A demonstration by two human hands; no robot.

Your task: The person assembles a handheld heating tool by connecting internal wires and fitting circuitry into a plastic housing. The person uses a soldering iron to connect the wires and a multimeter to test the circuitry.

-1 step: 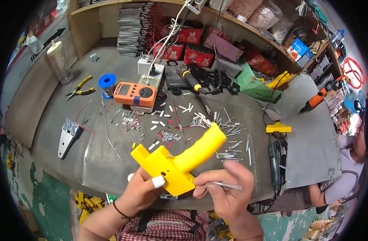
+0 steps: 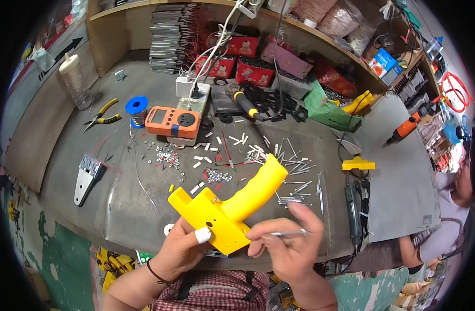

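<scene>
My left hand [image 2: 181, 248], its thumb tip wrapped in white tape, grips a yellow plastic pistol-shaped housing [image 2: 223, 239] by its lower left side. The housing's curved handle points up and away to the right. My right hand [image 2: 293, 239] is closed around a thin silver metal rod [image 2: 288, 234], like the long screws on the table. Its fingertips meet the housing's lower right corner; whether the rod's inner end enters the housing is hidden by the fingers. Beyond the handle lie several loose long screws [image 2: 298, 193], scattered on the table.
Small nuts [image 2: 219, 176] and white sleeves [image 2: 198, 158] lie mid-table. An orange meter [image 2: 172, 122], blue solder spool [image 2: 137, 105] and pliers [image 2: 103, 114] stand behind on the left. A soldering iron [image 2: 247, 106] lies at the back, a dark green corded tool [image 2: 354, 212] at right.
The free end of the metal rod has swung slightly upward as my right fingers shifted. The yellow housing has barely moved in my left hand.
</scene>
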